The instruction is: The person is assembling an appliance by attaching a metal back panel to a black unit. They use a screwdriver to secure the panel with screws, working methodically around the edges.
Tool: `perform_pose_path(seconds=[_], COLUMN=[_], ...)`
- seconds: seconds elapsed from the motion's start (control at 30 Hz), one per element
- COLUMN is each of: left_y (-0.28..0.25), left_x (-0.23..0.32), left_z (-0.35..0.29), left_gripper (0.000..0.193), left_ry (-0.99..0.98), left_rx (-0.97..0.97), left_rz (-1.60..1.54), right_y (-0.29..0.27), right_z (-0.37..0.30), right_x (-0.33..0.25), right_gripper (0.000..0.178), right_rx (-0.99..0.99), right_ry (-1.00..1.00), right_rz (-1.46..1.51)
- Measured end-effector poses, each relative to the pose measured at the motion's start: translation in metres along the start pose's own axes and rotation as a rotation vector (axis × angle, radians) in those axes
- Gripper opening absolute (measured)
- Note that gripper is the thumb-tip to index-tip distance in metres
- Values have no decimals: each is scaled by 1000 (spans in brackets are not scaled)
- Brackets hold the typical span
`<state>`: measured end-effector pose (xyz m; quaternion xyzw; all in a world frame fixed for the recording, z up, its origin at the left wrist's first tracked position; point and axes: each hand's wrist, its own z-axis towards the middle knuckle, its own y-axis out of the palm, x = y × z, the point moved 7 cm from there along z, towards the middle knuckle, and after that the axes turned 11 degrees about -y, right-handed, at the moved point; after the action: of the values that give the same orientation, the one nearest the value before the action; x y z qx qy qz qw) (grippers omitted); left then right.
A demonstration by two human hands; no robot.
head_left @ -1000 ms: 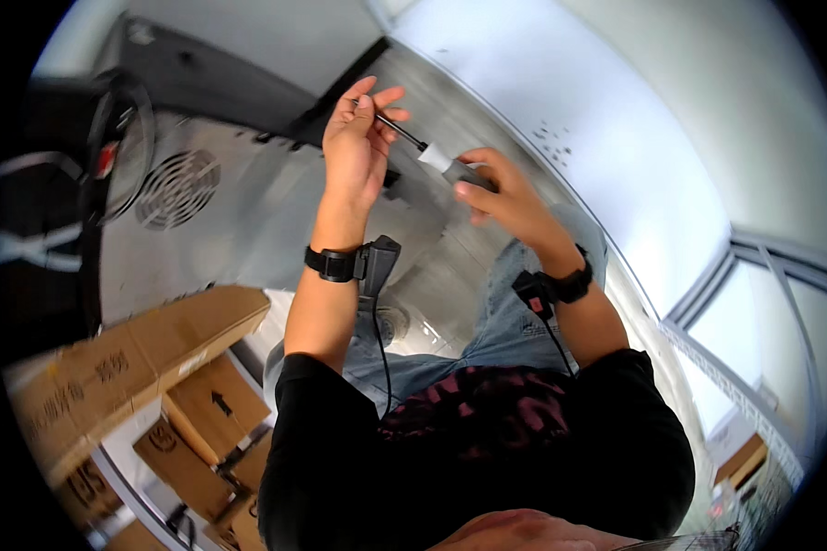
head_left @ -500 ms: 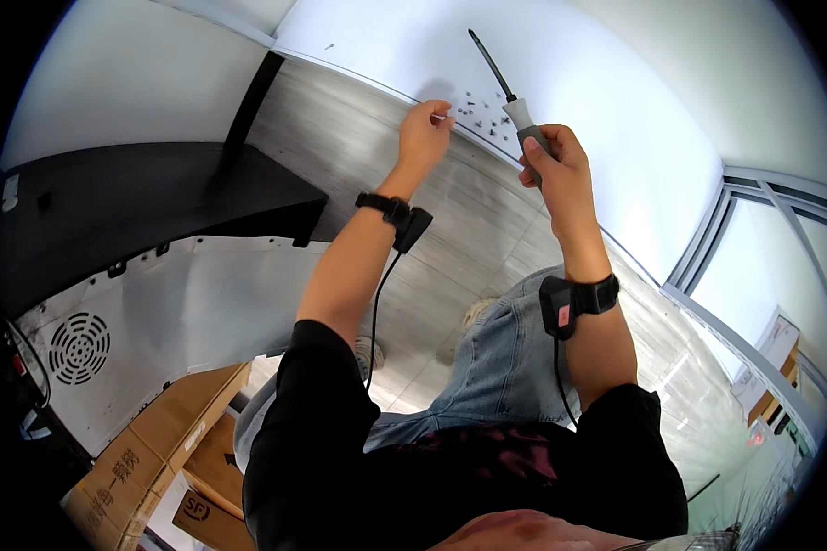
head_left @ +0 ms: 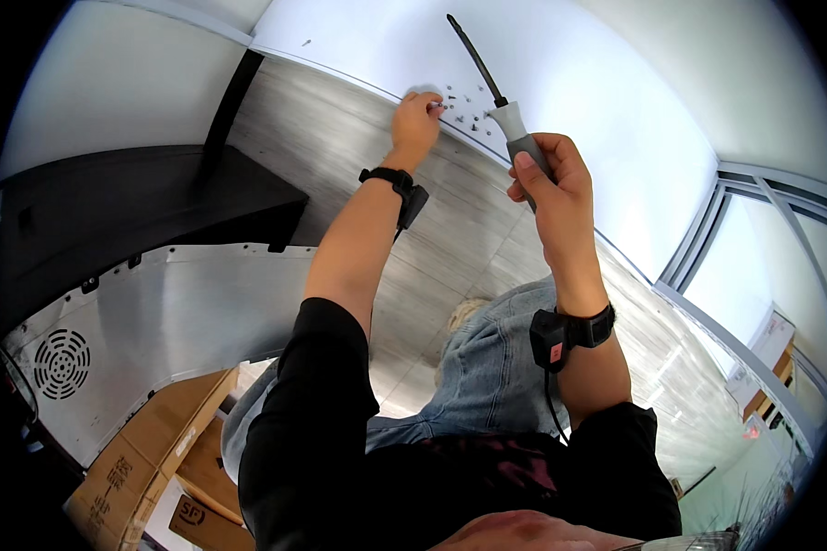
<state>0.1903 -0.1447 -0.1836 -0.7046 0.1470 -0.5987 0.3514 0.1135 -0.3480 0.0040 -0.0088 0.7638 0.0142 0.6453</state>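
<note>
My right hand (head_left: pixel 559 179) is wrapped round the grey handle of a screwdriver (head_left: pixel 516 129). Its long dark shaft points up and away to the left, with the tip in the air above the white surface. At the edge of that surface, my left hand (head_left: pixel 416 127) has its thumb and fingers pinched together. A small silvery screw (head_left: pixel 435 105) shows at the fingertips, partly covered by them. Several loose small screws (head_left: pixel 475 119) lie scattered on the white surface (head_left: pixel 579 110), between my left fingers and the screwdriver.
One more screw (head_left: pixel 307 42) lies apart, farther left. On the left stand a black panel (head_left: pixel 138 193) and a metal sheet (head_left: pixel 184 294) with a round vent. Cardboard boxes (head_left: pixel 147 450) sit at lower left. Metal-framed glass (head_left: pixel 708 239) is at the right, above a grey wood-look floor (head_left: pixel 340 119).
The view has shifted slightly. My left hand has come closer to the scattered screws, its fingertips now beside them. My right hand still holds the screwdriver, which has moved slightly left in view.
</note>
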Motion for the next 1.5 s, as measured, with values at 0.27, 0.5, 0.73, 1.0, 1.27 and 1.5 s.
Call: perform_pose_path(seconds=[0.27, 0.5, 0.73, 1.0, 1.27, 1.5], left_y=[-15, -138, -240, -283, -296, -299], left_x=[-33, 4, -5, -18, -26, -40], left_z=[-9, -65, -111, -149, -173, -191], left_gripper=[12, 14, 15, 16, 15, 15], left_ry=[-405, -624, -432, -388, -409, -599], left_rx=[-63, -40, 57, 205, 298, 371], left_rz=[-576, -1578, -1793, -1745, -1594, -1320], right_y=[20, 78, 146, 188, 195, 195], right_z=[10, 26, 9, -11, -19, -33], right_x=[4, 15, -3, -8, -7, -22], right_gripper=[24, 31, 38, 36, 37, 37], right_rx=[-80, -370, -765, -932, -1013, -984], right_ry=[-61, -198, -288, -344, -357, -593], right_rz=[-160, -350, -153, -83, -109, -340])
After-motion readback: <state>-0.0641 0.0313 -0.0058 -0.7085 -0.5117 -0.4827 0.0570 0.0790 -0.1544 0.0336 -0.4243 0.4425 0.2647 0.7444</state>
